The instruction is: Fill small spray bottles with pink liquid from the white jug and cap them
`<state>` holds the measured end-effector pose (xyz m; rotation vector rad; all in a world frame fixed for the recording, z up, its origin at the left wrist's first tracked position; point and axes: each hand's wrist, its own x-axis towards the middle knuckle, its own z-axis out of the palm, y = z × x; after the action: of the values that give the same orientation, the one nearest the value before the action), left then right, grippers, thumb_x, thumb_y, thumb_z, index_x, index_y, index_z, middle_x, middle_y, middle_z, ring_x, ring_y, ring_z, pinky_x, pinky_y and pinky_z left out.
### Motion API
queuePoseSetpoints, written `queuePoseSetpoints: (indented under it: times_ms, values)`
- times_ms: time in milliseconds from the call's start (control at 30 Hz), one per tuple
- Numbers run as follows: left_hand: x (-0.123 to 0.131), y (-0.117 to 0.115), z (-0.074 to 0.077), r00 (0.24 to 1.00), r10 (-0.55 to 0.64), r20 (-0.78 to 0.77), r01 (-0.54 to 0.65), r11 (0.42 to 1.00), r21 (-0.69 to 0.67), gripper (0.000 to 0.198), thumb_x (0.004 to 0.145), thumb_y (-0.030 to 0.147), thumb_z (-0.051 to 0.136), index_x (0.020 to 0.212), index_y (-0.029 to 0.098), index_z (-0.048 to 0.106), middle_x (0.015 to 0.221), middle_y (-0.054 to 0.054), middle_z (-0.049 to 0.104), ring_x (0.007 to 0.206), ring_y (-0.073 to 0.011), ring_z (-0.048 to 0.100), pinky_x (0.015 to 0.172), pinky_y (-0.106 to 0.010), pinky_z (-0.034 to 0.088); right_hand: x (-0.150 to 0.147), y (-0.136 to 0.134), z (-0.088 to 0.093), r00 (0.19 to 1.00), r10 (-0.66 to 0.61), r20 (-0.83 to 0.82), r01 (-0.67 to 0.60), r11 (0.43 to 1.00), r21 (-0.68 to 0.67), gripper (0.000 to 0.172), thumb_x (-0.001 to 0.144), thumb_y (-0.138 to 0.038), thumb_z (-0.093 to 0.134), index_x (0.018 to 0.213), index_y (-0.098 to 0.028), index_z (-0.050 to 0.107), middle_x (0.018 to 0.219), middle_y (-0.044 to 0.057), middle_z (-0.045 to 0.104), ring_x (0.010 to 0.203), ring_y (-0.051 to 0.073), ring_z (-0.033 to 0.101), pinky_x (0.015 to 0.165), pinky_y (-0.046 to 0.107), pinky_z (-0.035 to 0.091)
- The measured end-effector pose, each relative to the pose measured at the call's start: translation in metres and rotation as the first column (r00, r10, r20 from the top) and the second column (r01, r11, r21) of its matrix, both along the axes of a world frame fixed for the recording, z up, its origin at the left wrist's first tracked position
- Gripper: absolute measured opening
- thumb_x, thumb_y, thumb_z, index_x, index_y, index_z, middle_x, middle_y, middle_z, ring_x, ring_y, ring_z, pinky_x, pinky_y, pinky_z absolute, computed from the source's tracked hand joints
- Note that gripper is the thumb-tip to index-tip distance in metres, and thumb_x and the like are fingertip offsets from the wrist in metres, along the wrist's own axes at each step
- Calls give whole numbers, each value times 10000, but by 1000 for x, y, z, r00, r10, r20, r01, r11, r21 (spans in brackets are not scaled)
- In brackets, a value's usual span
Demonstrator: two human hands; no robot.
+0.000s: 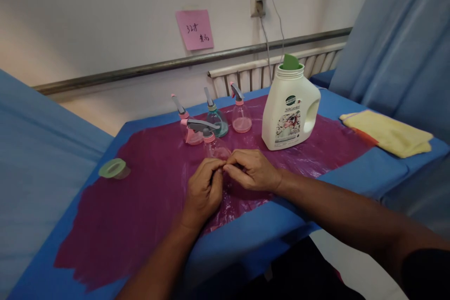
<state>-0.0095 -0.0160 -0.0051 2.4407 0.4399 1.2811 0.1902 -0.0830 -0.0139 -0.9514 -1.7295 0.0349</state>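
My left hand (pixel 205 191) and my right hand (pixel 253 168) meet at their fingertips over the purple plastic sheet (pixel 140 206). Both are pinched closed; whatever lies between the fingers is too small to make out. Just behind them stands a clear spray bottle with a pink collar (pixel 216 147), its lower part hidden by my hands. Further back are a pink spray bottle (pixel 193 137), a teal one (pixel 218 123) and a clear one with a little pinkish liquid (pixel 242 119). A large cream detergent jug (pixel 290 108) with a green piece in its mouth stands upright to the right.
A green cup-like cap (pixel 113 168) lies on the sheet at the left. A folded yellow cloth (pixel 390 132) rests on the blue table cover (pixel 365 173) at the right. Behind are a wall rail (pixel 147 71), a radiator and a socket with cables. Blue curtains hang at both sides.
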Motion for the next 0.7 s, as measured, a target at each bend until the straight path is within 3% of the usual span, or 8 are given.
queuePoseSetpoints:
  times_ms: [300, 533, 700]
  values:
    - [1, 2, -2, 1000, -17, 4, 18, 1000, -23, 192, 1090, 102, 654, 1216, 216, 743, 1073, -52, 796, 976, -173, 776, 892, -291, 619, 0, 1, -1, 1000, 11, -26, -12, 1000, -28, 197, 1134, -346, 674, 1008, -206, 732, 902, 41, 795, 744, 150, 686, 726, 285, 534]
    - [0, 2, -4, 999, 39, 1, -39, 997, -67, 213, 1042, 166, 727, 1248, 218, 743, 1068, -41, 762, 807, -138, 692, 736, -249, 560, 1, -2, 1, 995, 73, -63, -75, 996, -37, 137, 1108, -306, 702, 1148, -197, 774, 1036, 64, 852, 841, 164, 776, 793, 298, 610]
    - [-4, 4, -6, 999, 34, -28, -37, 994, -104, 232, 1026, 189, 748, 1256, 217, 740, 1038, -29, 775, 846, -155, 729, 776, -262, 587, 0, -4, -3, 991, 133, -20, -134, 988, -77, 237, 1107, -342, 699, 1274, -203, 794, 1111, 82, 881, 913, 186, 824, 873, 329, 660]
